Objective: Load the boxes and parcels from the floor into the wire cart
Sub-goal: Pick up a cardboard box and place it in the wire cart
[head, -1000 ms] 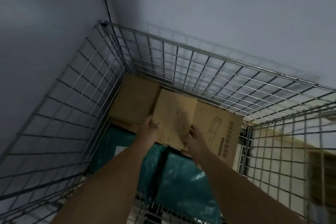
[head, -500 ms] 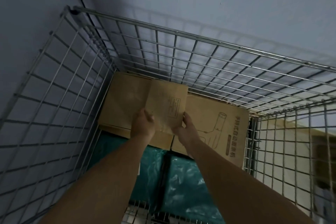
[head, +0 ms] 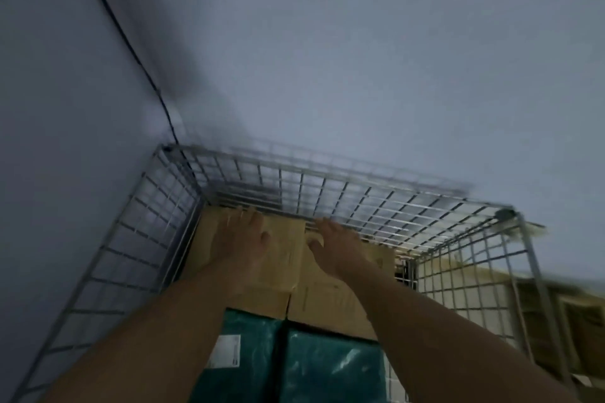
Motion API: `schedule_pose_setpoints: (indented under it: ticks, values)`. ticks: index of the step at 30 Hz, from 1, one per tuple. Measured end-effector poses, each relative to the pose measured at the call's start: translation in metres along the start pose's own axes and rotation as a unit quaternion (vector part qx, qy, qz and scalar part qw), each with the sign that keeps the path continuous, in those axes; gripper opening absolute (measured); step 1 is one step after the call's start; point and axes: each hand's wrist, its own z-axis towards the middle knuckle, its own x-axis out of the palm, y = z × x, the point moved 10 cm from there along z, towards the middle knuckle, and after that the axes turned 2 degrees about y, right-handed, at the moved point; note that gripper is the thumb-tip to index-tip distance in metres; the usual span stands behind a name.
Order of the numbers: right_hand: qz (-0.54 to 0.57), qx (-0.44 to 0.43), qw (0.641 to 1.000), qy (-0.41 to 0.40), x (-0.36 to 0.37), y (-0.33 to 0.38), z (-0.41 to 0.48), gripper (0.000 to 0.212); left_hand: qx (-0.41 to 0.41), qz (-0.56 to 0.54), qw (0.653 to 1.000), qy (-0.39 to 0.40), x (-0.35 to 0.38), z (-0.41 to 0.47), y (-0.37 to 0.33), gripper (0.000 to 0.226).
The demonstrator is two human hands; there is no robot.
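Across the lower half of the frame stands the wire cart, a square cage of thin shiny metal rods that form a grid, placed in the corner of two plain grey walls. A thin black cable runs down the corner in the upper left. Inside the cart, at the far side, lie flat brown cardboard boxes with matte surfaces: a small box on top, a left box under it and a right box beside that one. The left hand rests flat on the small box with its fingers spread and stretched toward the far mesh, so the box is under the palm and not clamped. The right hand is also opened, fingers apart, lying at the right edge of the small box and over the right box. Nearer, at the bottom centre, two dark green parcels in glossy, wrinkled plastic lie side by side; the left one carries a white label. Printing on the boxes and the label is too blurred to read.
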Motion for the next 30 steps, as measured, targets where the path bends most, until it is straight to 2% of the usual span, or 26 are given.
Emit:
schedule_pose_setpoints:
  ticks: [5,10,16,22,30]
  values:
    - [-0.071,-0.028,0.990,-0.115,-0.191,0.026,-0.074,0.065,0.064,0.056,0.990,-0.113,-0.210,-0.050,-0.067,0.062]
    - [-0.117,-0.018,0.964,-0.237,-0.387,0.046,-0.193,0.066,0.106,0.067,0.967,-0.223,-0.404,-0.126,-0.150,0.065]
    - [-0.137,0.036,0.920,-0.365,-0.554,0.026,-0.360,0.066,0.186,0.071,0.931,-0.305,-0.565,-0.242,-0.281,0.065]
    - [-0.131,0.108,0.876,-0.451,-0.627,-0.063,-0.524,0.067,0.253,0.077,0.899,-0.348,-0.624,-0.350,-0.425,0.066]
    - [-0.104,0.222,0.832,-0.497,-0.626,-0.265,-0.738,0.066,0.372,0.074,0.853,-0.359,-0.580,-0.507,-0.672,0.065]
